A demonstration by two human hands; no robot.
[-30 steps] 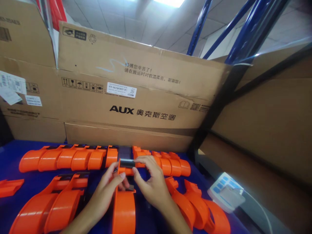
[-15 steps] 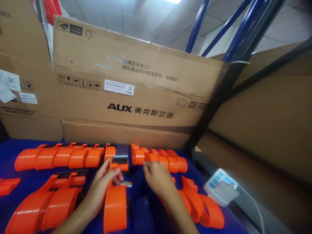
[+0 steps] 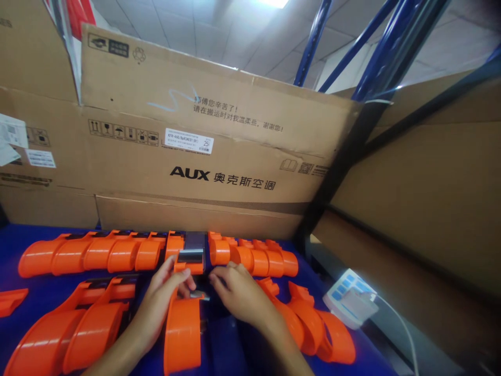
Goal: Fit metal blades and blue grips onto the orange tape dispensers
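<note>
My left hand [image 3: 166,295] is closed around an orange plastic tape dispenser [image 3: 183,334] just below the middle of the view. A dark strip with a serrated edge [image 3: 191,256] crosses its top end, and a small grey metal piece [image 3: 199,295] sticks out at its side. My right hand [image 3: 235,290] hovers just right of that top end, fingers curled in. Whatever its fingertips may hold is hidden. Two similar orange dispensers [image 3: 97,334] lie left of my left forearm, and several orange parts [image 3: 311,324] lie right of my right forearm.
Rows of orange dispensers [image 3: 121,255] line the back of the blue surface [image 3: 11,237]. Behind them stands a large cardboard panel [image 3: 235,209]. A white device with blue keys and a cable [image 3: 350,300] sits at the right, near a dark rack post [image 3: 332,183].
My right hand has moved left, closer to the top end of the dispenser. My left hand keeps its hold. The whole view has shifted slightly.
</note>
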